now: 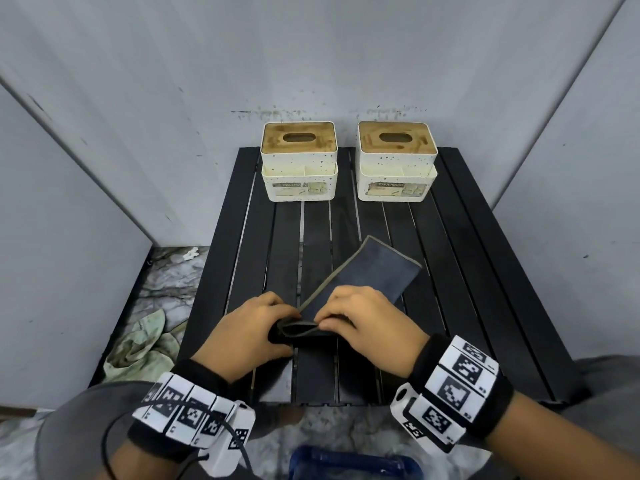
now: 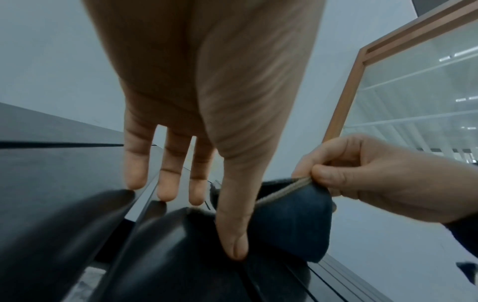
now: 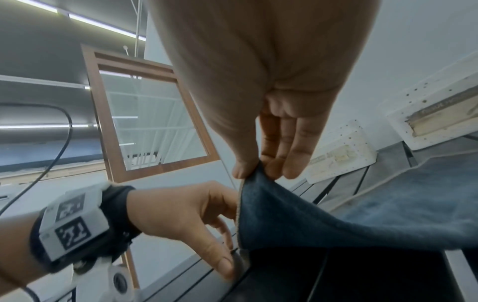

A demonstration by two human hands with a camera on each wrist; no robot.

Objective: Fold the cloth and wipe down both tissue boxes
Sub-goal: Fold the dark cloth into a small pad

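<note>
Right thumb and forefinger (image 3: pixel 241 169) pinching the pale hemmed edge of the dark blue cloth (image 1: pixel 377 271), raised a little above the black slatted table (image 1: pixel 467 271); other fingers of the right hand (image 1: pixel 367 320) loosely curled beside. Left thumb (image 2: pixel 232 235) pressing down on the near fold of the cloth, the remaining left fingers almost straight, tips touching the slats just beside the cloth; left hand (image 1: pixel 249 337) therefore pinning more than gripping, though whether the forefinger curls under the fabric cannot be told. Cloth already doubled into a long strip, long axis running from the fingers away and to the right, far end flat on the table, near end lifted between both hands. Probably the second fold in hand: near end to be carried forward along that axis onto the far end, so the free length lying ahead-right of the fingers matters most. Right hand a little nearer to that far end, and on the same side. Both wrists low over the near table edge, palms down, hands almost touching. Left tissue box (image 1: pixel 299 161) and right tissue box (image 1: pixel 396 161) standing side by side at the far table edge, well apart from the cloth, not yet wiped to judge by the marks on their wooden lids. Crumpled pale rag (image 1: pixel 138 344) on the floor at the left.
</note>
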